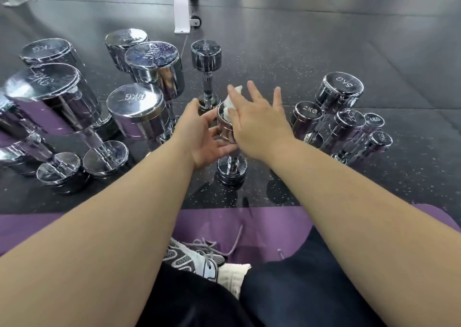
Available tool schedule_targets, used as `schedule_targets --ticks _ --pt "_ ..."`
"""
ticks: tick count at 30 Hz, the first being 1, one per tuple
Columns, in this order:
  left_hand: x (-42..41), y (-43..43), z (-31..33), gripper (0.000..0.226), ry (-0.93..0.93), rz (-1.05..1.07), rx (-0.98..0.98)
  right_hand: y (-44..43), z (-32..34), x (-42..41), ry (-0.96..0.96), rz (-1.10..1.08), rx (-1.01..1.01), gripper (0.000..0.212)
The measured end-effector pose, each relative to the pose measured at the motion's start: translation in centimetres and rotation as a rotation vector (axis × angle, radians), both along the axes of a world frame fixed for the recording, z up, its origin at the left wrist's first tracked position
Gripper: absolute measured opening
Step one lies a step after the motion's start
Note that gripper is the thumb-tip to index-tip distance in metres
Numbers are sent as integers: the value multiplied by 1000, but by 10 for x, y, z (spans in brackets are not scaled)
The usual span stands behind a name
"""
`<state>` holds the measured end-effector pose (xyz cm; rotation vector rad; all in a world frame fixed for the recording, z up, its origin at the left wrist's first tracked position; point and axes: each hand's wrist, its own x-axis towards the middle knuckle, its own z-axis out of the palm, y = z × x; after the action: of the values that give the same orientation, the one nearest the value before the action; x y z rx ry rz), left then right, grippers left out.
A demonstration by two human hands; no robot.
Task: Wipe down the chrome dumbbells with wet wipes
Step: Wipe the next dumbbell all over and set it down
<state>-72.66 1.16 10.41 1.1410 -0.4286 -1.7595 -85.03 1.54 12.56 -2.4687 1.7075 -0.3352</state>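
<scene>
While the dumbbell [232,170] we are cleaning stands upright on the floor [311,52], just beyond the far edge of the purple mat [262,224], our right hand [254,127] lies flat over its upper head. The wet wipe [230,103] is pressed beneath its straight, spread fingers, so that grip is wide and curls round nothing. Our left hand [204,137] cups loosely at the left side of the same head, thumb up, its grip wide too; we cannot tell whether it really touches the chrome. The long axis runs up and down, so the shaft and lower head lie straight below the wipe. The right hand sits on that axis and the left is off to one side. We judge the next stroke must travel downward, with the left hand steadying against a tip. Larger dumbbells [136,109] stand toward the left and smaller dumbbells [339,89] toward the right, both apart from ours.
</scene>
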Motion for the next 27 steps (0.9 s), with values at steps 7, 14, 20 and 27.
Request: schedule_targets --ticks 7,14,20,27 --pt "2 -5 -5 67 11 -15 14 -11 1 -14 49 -29 -9 47" --pt "-2 -4 -5 67 -6 11 11 -1 -1 -26 34 83 6 46" --pt "-9 3 0 65 -81 25 15 -7 1 9 11 93 82 44" --pt "-13 9 7 74 -34 124 42 6 -8 -3 -99 262 -170 38"
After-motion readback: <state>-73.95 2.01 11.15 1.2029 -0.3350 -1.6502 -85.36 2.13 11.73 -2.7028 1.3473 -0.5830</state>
